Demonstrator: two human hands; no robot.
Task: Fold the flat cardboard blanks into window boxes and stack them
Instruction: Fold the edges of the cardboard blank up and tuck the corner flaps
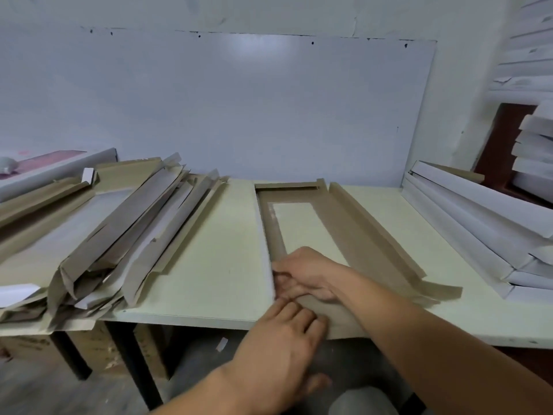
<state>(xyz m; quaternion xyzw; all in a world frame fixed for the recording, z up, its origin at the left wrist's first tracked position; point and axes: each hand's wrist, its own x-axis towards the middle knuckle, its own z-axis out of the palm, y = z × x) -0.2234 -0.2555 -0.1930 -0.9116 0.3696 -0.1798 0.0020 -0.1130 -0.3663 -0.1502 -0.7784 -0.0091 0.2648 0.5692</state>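
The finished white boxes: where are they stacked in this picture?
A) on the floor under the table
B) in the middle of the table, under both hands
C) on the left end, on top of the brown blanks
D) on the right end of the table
D: the finished white boxes lie piled on the table at its right end, beside the blank being folded.
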